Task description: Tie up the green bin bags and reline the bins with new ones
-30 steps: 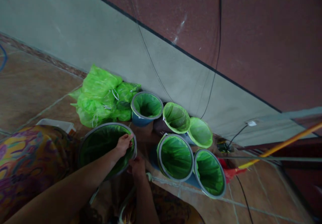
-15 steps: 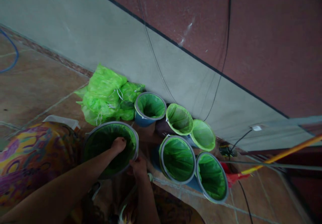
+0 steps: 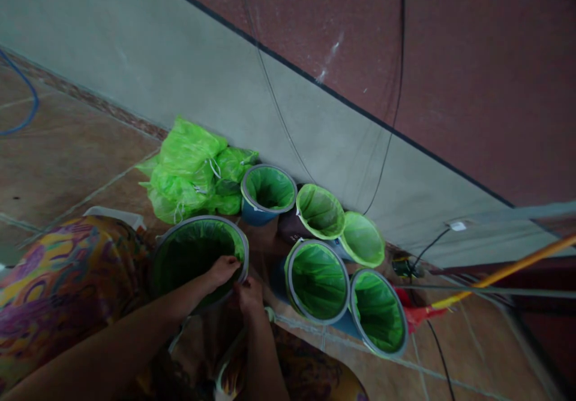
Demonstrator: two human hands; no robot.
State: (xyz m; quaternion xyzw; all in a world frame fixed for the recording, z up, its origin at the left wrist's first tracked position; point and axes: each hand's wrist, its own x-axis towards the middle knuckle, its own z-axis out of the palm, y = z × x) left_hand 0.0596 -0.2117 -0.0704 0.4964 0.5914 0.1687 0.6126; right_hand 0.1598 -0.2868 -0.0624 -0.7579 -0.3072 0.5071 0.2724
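A grey-rimmed trash can (image 3: 244, 239) with a green bin liner (image 3: 198, 230) inside stands in front of my knees. My left hand (image 3: 226, 268) reaches over the opening, its fingers pinched on the liner just inside the right part of the rim. Outside that same stretch of rim is my right hand (image 3: 249, 296), closed with its fingertips at the liner's folded edge. Dim light hides the fingertips' exact hold. The can's near side is covered by my left forearm.
Several lined trash cans (image 3: 318, 281) stand to the right, close together. Tied green garbage bags (image 3: 186, 155) are heaped against the grey wall (image 3: 216, 95). A yellow pole (image 3: 504, 275) slants in at right, and black cables hang along the wall. A blue hose (image 3: 33, 104) lies at far left.
My left hand has moved right, from the middle of the can's opening to the liner beside the rim. My right hand stays at the outer rim. The view has shifted slightly.
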